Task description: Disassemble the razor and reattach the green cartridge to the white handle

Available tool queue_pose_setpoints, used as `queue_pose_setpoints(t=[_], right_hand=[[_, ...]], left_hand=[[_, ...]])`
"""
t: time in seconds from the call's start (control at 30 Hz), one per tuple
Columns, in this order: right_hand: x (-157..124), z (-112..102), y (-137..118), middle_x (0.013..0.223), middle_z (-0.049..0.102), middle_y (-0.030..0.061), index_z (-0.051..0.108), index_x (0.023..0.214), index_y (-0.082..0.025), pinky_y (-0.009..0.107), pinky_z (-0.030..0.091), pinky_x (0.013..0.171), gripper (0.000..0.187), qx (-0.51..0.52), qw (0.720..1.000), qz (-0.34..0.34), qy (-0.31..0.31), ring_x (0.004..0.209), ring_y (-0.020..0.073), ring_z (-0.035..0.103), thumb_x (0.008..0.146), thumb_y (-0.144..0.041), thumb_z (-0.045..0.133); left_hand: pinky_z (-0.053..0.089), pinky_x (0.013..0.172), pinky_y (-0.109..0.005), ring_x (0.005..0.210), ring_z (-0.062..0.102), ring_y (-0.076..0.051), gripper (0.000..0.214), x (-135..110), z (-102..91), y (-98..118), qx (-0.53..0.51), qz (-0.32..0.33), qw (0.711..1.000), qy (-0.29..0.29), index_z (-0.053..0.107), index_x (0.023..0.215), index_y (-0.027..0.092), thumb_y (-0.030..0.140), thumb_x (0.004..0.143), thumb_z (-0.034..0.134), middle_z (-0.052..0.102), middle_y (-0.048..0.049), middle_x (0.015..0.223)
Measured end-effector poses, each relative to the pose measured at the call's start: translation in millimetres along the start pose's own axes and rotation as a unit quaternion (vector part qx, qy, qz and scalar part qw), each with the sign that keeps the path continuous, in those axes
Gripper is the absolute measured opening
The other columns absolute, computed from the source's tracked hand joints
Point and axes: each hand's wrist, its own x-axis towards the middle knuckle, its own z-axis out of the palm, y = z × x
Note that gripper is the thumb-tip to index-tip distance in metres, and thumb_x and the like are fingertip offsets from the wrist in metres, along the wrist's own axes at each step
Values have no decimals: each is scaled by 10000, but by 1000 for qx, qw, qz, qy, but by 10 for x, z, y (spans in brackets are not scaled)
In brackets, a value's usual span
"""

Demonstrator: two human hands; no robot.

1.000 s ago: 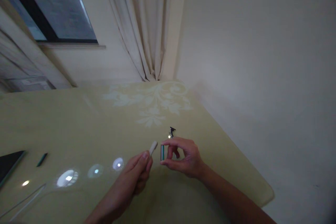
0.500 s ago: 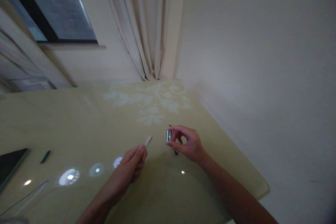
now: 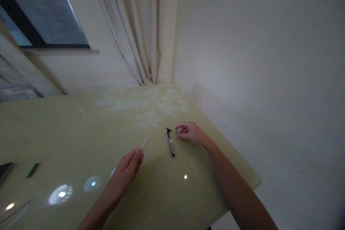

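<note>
Presently, at the fingertips: we log the right hand [image 3: 190,132] with thumb and forefinger clamped on the small dark cartridge [image 3: 176,131], standing roughly upright between them at the razor's head end. We cannot tell whether its lower edge touches the table [image 3: 205,183]. The left hand [image 3: 129,164] has its fingers folded around a pale stick [image 3: 145,144], tip pointing up and away from us, well clear of the surface by our reading.

Just left of the cartridge, and apart from it, lies the razor [image 3: 170,143], dark head at the far end; no finger touches it.

Progress, as we judge it: both grasps are made, and neither held item is yet released. The cartridge is loose in the hand, not joined to the razor (whether the razor carries any blade of its own is too small for us to read). The stick is in hand but touching nothing besides the fingers.

Further out, far to the left, we note a green strip [image 3: 32,170] lying by itself, untouched, near a dark slab [image 3: 5,170] cut off by the frame, with a thin cord [image 3: 17,211] nearer us. Beyond the table hangs a curtain [image 3: 134,25].
</note>
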Motion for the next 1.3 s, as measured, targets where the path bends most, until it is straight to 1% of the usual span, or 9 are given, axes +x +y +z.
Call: queue_pose_setpoints(t=[0.27,0.47,0.6,0.7,0.8,0.87,1.0,1.13,1.3], right_hand=[[-50,-13,-30,829,773,45,798,1149,-133,265,526,650,381,-81,995,30,-56,697,182,715,796,-268,848],[-75,-6,-96,728,718,-19,840,1107,-193,237,437,626,352,-132,990,14,-54,645,141,624,757,-184,880],[-91,-61,-172,678,689,-37,845,1085,-194,241,415,607,368,-132,991,-8,-31,593,134,583,723,-169,901],[-96,-1,-292,724,701,-4,828,1068,-169,253,414,628,279,-108,993,-44,22,634,145,582,821,-292,873],[-134,238,-463,725,689,22,798,962,-156,255,415,615,370,-57,993,-83,55,652,151,579,1018,-499,670],[-184,438,-578,693,683,14,779,888,-163,244,425,589,481,-17,994,-108,17,615,138,581,1026,-600,634],[-270,686,-721,808,729,37,760,1025,-157,234,476,544,600,59,989,-136,-21,566,119,598,1079,-679,471],[-282,704,-761,868,722,46,727,1040,-159,246,506,591,533,104,983,-150,-2,646,140,627,998,-683,632],[-273,501,-778,762,652,9,674,886,-180,251,434,618,451,-24,988,-148,33,670,147,570,1055,-582,561]], left_hand=[[174,459,-221,493,264,-110,560,34,31,-95,-36,-8,998,-55,647,960,226,780,915,573,366,101,605],[277,496,-238,521,412,-131,538,50,73,-37,-34,42,998,-16,692,1008,207,727,872,661,581,40,641],[287,526,-248,562,416,-136,585,7,53,85,-50,51,997,20,765,1002,176,735,837,721,577,26,649],[284,541,-256,576,378,-133,635,-24,81,173,-84,51,994,42,809,1052,157,754,874,684,475,51,636],[350,585,-248,630,421,-136,568,-22,220,248,-154,53,986,29,824,1080,167,691,871,751,473,53,671],[430,665,-247,725,522,-151,497,10,360,304,-196,57,979,14,828,1043,176,625,830,834,587,18,754],[510,803,-281,892,645,-197,474,131,627,468,-237,91,967,21,806,986,183,620,807,853,738,-46,920],[533,765,-307,886,702,-227,546,240,818,640,-265,119,957,4,775,1127,184,645,836,807,776,-70,930],[516,748,-299,808,659,-197,530,347,923,671,-233,136,963,15,802,1156,177,605,843,800,730,-40,840]])
